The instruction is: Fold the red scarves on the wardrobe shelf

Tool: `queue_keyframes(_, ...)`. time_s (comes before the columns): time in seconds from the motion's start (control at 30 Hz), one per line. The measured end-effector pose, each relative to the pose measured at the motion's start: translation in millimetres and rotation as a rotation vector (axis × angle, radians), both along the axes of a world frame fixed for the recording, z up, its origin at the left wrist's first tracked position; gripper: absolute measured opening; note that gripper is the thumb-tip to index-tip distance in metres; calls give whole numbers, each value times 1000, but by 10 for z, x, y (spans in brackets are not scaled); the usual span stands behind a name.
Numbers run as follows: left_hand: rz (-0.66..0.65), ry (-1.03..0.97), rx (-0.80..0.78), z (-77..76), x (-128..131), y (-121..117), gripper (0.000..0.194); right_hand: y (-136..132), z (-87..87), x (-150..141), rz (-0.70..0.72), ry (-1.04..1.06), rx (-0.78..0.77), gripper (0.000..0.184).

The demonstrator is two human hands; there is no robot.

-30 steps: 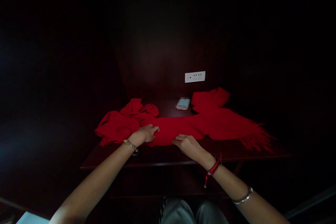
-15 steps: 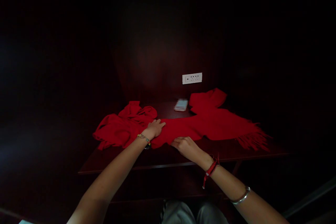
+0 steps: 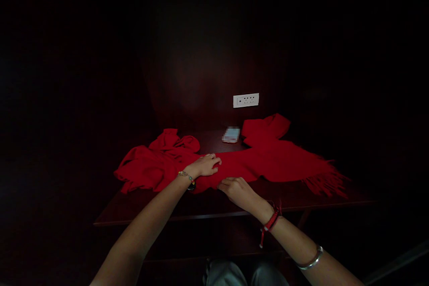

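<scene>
A red fringed scarf point(image 3: 284, 161) lies spread across the dark wooden desk, bunched at its left end and with tassels on the right. On its middle part rests my left hand point(image 3: 207, 165), palm down, fingers apart and slightly bent. Just right of it and nearer to me, my right hand point(image 3: 238, 190) has its fingers closed at the scarf's front edge, seemingly pinching the cloth. Its fingertips are partly hidden.
The dark desk point(image 3: 140, 208) has its front edge close to me. A pixelated pale flat object point(image 3: 231, 134) lies behind the scarf. A white power socket point(image 3: 246, 100) is on the back wall. My knees point(image 3: 224, 273) are below the desk.
My left hand has slid a little to the right over the scarf, and its fingers have bent more. The right hand stays at the front edge.
</scene>
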State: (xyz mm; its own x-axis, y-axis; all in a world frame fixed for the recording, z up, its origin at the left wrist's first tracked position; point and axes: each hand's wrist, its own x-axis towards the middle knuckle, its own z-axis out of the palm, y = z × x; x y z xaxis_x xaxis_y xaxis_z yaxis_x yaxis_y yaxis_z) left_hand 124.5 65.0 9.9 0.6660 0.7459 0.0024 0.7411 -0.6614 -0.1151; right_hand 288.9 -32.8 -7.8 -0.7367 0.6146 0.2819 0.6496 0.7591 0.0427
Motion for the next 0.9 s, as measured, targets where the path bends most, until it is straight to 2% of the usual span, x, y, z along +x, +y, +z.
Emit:
queue_keyframes(0.1,264,57,49,24,-49,113,35,-5,9,1,-9,-9,-11,24)
queue_keyframes(0.17,357,60,92,36,-71,117,38,-6,10,3,-16,-3,-5,23)
queue_keyframes(0.23,322,-1,155,24,-87,58,41,-4,6,3,-17,6,5,22)
queue_keyframes(0.3,170,-84,158,-14,-106,-25,44,2,-1,-1,-20,11,10,21)
queue_keyframes(0.37,-10,-117,46,-66,-134,-80,46,7,-6,-7,-24,10,5,22)
queue_keyframes(0.43,-86,-85,-98,-113,-165,-74,46,8,-5,-12,-25,5,-1,22)
queue_keyframes(0.5,-14,-50,-162,-142,-191,-6,47,4,1,-12,-25,-5,-4,22)
queue_keyframes(0.57,139,-21,-149,-151,-207,91,50,0,9,-7,-26,-13,-5,23)
queue_keyframes(0.67,322,1,-2,-132,-228,204,50,0,11,1,-19,-15,7,22)
queue_keyframes(0.8,315,-53,229,-67,-285,163,48,10,-11,-2,-14,0,39,19)
queue_keyframes(0.9,207,-131,216,-29,-346,-37,47,19,-33,-11,-49,47,49,19)
